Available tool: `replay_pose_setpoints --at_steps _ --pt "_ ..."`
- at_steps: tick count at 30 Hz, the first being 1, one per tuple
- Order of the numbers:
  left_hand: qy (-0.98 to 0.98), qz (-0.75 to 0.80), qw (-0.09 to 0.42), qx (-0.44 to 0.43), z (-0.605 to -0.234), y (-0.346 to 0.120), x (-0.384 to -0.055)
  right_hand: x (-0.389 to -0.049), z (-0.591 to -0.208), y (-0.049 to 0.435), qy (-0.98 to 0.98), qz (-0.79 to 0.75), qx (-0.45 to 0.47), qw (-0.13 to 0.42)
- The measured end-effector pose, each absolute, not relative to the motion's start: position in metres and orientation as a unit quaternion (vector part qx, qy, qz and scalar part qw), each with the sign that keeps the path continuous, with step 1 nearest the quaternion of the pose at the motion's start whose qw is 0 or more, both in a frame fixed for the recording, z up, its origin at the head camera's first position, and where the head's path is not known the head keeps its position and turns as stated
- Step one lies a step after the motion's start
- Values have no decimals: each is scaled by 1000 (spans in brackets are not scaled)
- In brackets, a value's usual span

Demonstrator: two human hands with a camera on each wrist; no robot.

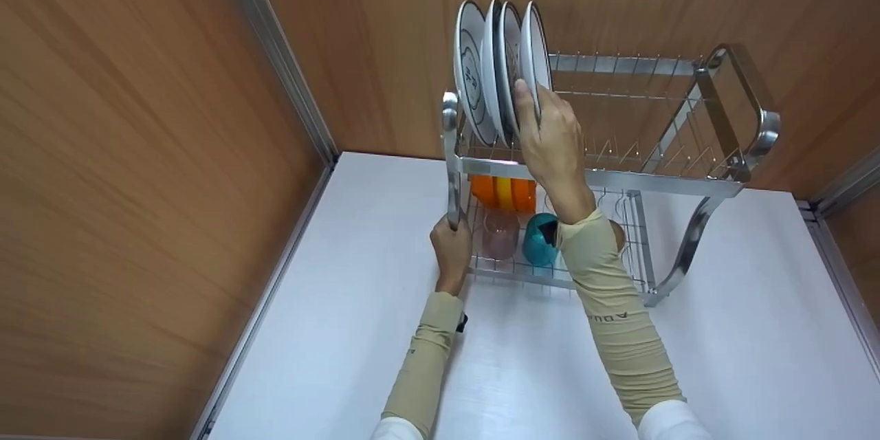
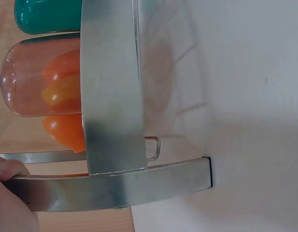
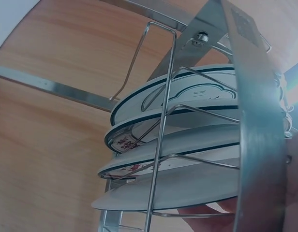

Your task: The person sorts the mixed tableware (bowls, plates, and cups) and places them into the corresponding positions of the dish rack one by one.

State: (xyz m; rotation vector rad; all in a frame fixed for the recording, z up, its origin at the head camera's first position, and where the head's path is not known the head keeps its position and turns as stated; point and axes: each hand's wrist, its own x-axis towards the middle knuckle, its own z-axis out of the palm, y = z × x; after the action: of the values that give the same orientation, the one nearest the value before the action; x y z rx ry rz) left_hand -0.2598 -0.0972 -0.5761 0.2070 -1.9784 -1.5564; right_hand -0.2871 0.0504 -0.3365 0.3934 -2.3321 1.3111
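A two-tier metal dish rack (image 1: 598, 182) stands against the wooden back wall. Several white plates with dark rims (image 1: 471, 75) stand upright at the left end of its top tier. My right hand (image 1: 553, 141) pinches the rightmost plate (image 1: 540, 48), thumb on its left face and fingers on its right. From the right wrist view, that plate (image 3: 163, 191) sits between the rack wires, with fingertips partly hidden behind it. My left hand (image 1: 452, 247) grips the rack's curved left side bar, also seen in the left wrist view as a metal bar (image 2: 110, 191).
On the lower tier are orange and yellow cups (image 1: 504, 194), a clear pinkish glass (image 1: 500, 235) and a teal glass (image 1: 540, 240). My right forearm partly covers a brownish item (image 1: 618, 235). The white tabletop (image 1: 330, 330) meets wooden walls at the left, back and right.
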Motion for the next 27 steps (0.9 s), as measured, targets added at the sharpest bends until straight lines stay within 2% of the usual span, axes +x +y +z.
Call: replay_pose_setpoints --at_steps 3,7,22,27 --pt "-742 -592 304 77 -576 -97 -260 -286 -337 52 -838 490 134 197" --pt "-741 -594 305 76 -578 -96 -262 -287 -338 51 -832 503 124 198" --pt "-744 -585 314 70 -585 -95 -272 -285 -358 50 -769 451 249 377" --pt "-750 -579 313 67 -585 -100 -273 -266 -378 56 -774 409 282 392"
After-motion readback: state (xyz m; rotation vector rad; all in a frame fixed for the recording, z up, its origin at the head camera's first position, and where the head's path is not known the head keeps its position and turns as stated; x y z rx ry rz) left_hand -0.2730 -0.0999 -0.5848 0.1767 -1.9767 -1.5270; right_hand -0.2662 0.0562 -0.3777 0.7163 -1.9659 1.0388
